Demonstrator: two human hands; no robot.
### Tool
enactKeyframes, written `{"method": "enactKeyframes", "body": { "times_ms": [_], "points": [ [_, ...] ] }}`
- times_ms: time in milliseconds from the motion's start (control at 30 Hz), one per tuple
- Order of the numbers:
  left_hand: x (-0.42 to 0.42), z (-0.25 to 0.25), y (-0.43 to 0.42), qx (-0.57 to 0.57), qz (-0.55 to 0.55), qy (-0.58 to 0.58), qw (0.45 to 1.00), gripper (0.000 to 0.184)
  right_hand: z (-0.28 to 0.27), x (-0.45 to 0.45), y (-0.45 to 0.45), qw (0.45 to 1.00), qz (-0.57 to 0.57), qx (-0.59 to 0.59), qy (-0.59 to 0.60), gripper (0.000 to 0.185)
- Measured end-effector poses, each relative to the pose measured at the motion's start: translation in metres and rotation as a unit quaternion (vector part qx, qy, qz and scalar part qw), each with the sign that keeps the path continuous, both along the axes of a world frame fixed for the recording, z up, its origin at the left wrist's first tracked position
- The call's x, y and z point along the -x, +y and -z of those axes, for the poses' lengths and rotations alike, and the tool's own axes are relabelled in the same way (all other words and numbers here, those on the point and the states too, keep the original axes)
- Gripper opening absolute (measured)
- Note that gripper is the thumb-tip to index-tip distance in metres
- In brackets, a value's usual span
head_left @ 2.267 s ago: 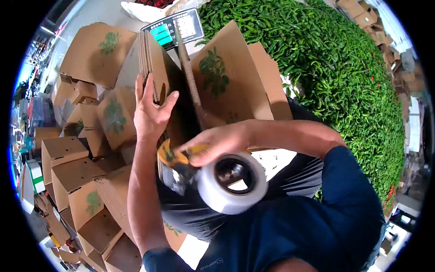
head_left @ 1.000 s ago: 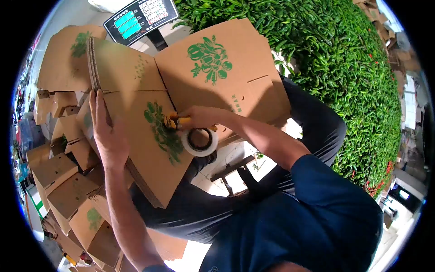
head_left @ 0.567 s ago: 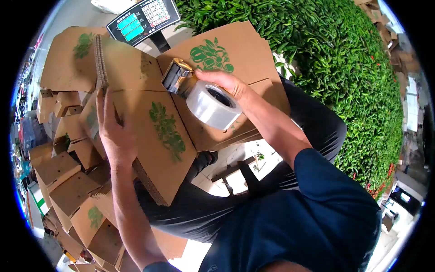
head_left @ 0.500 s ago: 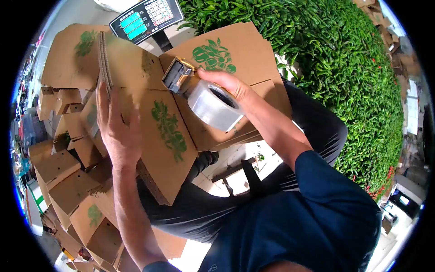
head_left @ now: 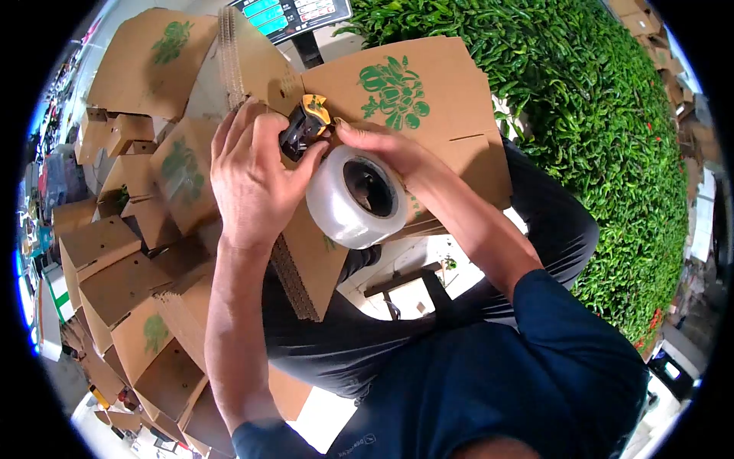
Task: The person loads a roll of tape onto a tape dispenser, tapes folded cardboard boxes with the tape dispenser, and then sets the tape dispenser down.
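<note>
My right hand (head_left: 378, 149) grips a yellow and black tape dispenser (head_left: 310, 122) that carries a large roll of clear tape (head_left: 355, 199). Curled beside the dispenser's head, my left hand (head_left: 256, 168) has its thumb and fingertips at the black part. Whether the left fingers grip it or only touch it is hard to tell. Beneath both hands lie flat cardboard boxes (head_left: 436, 92) with green plant prints, spread over my lap. A thick folded edge of the cardboard (head_left: 230, 57) stands up past my left fingers.
A scale with a lit display (head_left: 287, 17) is at the top. Green peppers (head_left: 535, 115) form a big heap on the right. Folded boxes (head_left: 122, 275) crowd the left side. Between my legs a small dark stand (head_left: 405, 281) shows on the floor.
My left hand has come off the cardboard edge and moved right to the dispenser's head. The roll has turned so its hollow core faces up more. The view has shifted a little.
</note>
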State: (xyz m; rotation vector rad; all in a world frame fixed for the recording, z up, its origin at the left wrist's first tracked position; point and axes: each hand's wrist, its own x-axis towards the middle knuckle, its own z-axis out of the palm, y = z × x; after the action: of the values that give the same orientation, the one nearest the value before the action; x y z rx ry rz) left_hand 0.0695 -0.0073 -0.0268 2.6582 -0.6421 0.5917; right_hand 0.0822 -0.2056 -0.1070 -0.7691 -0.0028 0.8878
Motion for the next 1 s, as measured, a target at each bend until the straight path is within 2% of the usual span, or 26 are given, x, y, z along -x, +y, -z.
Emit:
{"method": "enactKeyframes", "body": {
  "times_ms": [33,133,233,333,367,467,500,567,600,667,733,767,833,900,933,1000],
  "points": [
    [0.000,0.002,0.001,0.002,-0.016,0.024,1.000,0.035,-0.006,0.002,0.001,1.000,-0.001,-0.018,0.024,0.046],
    [0.000,0.009,0.006,0.002,-0.016,-0.004,1.000,0.027,0.002,0.002,0.001,1.000,0.001,-0.006,0.021,0.045],
    [0.001,0.008,0.006,0.002,-0.005,0.011,1.000,0.019,-0.006,0.009,-0.007,0.997,0.015,0.068,0.041,0.045],
    [0.000,0.004,0.008,0.021,0.001,0.050,0.999,0.014,-0.007,0.016,-0.017,0.994,0.009,0.081,0.069,0.044],
    [0.001,0.006,0.010,0.024,-0.008,0.067,0.997,0.015,0.008,0.014,-0.025,0.989,-0.025,0.090,0.112,0.040],
    [-0.001,0.000,0.013,0.023,0.022,0.109,0.994,0.019,0.015,0.027,-0.041,0.993,0.029,0.066,0.093,0.040],
    [0.000,-0.004,0.014,0.007,0.025,0.129,0.991,0.025,-0.003,0.034,-0.048,0.987,0.059,0.077,0.127,0.034],
    [0.001,0.002,0.018,0.069,0.015,0.129,0.989,0.026,0.019,0.043,-0.058,0.989,0.083,0.082,0.092,0.028],
    [0.001,0.004,0.021,0.099,0.011,0.127,0.987,0.027,0.037,0.041,-0.063,0.992,0.061,0.085,0.071,0.025],
    [0.001,0.006,0.033,0.080,-0.047,0.169,0.981,0.025,0.073,0.037,-0.073,0.995,0.019,0.091,0.027,0.020],
    [0.002,0.012,0.040,0.083,-0.108,0.185,0.973,0.027,0.121,0.021,-0.082,0.988,-0.132,0.075,0.014,0.022],
    [0.002,0.012,0.046,0.091,-0.100,0.180,0.974,0.033,0.134,0.026,-0.085,0.988,-0.096,0.076,-0.090,0.026],
    [0.002,0.014,0.053,0.108,-0.084,0.171,0.976,0.045,0.121,0.026,-0.071,0.987,0.003,0.037,0.154,0.027],
    [0.001,0.017,0.048,0.104,-0.108,0.143,0.978,0.054,0.102,0.010,-0.053,0.968,0.068,0.072,0.230,0.033],
    [0.001,0.018,0.046,0.102,-0.121,0.128,0.979,0.059,0.092,-0.004,-0.044,0.971,0.083,0.128,0.184,0.037],
    [0.000,0.020,0.045,0.123,-0.161,0.169,0.965,0.059,0.073,-0.037,-0.025,0.961,0.111,0.236,0.088,0.047]
  ]
}}
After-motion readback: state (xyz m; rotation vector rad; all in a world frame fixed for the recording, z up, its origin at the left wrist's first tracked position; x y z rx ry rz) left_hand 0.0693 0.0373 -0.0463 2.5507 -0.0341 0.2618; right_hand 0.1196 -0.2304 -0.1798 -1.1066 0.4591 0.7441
